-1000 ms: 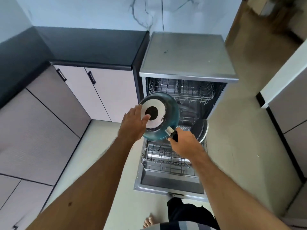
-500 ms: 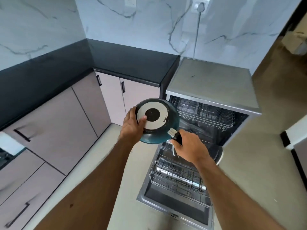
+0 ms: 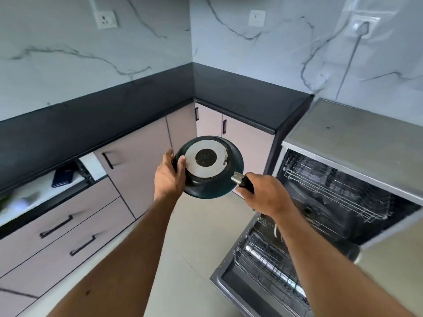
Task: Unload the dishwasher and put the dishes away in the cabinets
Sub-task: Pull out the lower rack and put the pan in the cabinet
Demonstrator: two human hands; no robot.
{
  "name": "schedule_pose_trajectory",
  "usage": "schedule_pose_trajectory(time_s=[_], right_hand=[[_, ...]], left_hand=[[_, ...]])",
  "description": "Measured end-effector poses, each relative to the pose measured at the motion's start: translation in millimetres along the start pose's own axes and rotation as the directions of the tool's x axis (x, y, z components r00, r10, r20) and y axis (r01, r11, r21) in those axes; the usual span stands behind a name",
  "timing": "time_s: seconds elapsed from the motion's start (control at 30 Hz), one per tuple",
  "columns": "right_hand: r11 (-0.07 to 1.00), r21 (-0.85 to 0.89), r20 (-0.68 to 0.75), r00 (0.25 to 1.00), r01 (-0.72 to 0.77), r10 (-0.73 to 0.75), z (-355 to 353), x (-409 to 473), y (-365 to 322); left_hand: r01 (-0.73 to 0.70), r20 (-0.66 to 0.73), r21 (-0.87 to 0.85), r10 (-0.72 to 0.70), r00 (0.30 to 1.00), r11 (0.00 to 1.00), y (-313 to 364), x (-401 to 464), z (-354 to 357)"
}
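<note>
A pan (image 3: 209,167) is held upside down between both hands, left hand (image 3: 169,177) gripping its rim, right hand (image 3: 266,194) wrapped round its handle (image 3: 245,183), beside the open dishwasher (image 3: 332,202).

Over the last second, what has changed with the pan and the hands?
The pan has been carried left, from in front of the open dishwasher to in front of the corner cabinets, as the view swung left. Unchanged: the right hand grips the handle, the left hand steadies the rim, and the pan's underside faces the camera.
</note>
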State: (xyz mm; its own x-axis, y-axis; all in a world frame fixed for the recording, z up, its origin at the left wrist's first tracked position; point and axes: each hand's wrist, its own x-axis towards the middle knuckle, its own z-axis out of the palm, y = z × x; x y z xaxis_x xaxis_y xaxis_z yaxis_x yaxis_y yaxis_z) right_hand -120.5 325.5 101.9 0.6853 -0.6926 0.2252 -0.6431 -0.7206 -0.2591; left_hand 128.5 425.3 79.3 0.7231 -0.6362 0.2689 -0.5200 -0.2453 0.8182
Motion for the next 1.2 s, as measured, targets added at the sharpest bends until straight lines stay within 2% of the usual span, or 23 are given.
schedule_pose_trajectory(time_s=[0.17,0.43,0.67,0.8,1.03,1.2], right_hand=[[0.993,-0.042,-0.010,0.994,0.110,-0.110,11,33,-27],[0.987,-0.055,-0.018,0.988,0.151,-0.152,40,126,-84],[0.981,-0.037,-0.001,0.981,0.193,-0.193,66,210,-144],[0.973,-0.025,-0.020,0.973,0.231,-0.232,72,253,-177],[0.967,-0.016,-0.046,0.965,0.256,-0.257,77,321,-224],[0.953,-0.034,-0.055,0.951,0.301,-0.303,90,371,-234]], left_hand=[[0.114,-0.086,-0.061,-0.119,0.989,0.992,-21,12,-37],[0.107,-0.188,-0.025,-0.110,0.976,0.994,-63,81,-83],[0.139,-0.177,0.061,-0.127,0.976,0.988,-113,153,-129],[0.095,-0.206,0.132,-0.066,0.976,0.987,-123,194,-160],[0.108,-0.301,0.113,-0.070,0.951,0.988,-144,257,-193],[0.152,-0.374,0.026,-0.132,0.918,0.988,-156,287,-197]])
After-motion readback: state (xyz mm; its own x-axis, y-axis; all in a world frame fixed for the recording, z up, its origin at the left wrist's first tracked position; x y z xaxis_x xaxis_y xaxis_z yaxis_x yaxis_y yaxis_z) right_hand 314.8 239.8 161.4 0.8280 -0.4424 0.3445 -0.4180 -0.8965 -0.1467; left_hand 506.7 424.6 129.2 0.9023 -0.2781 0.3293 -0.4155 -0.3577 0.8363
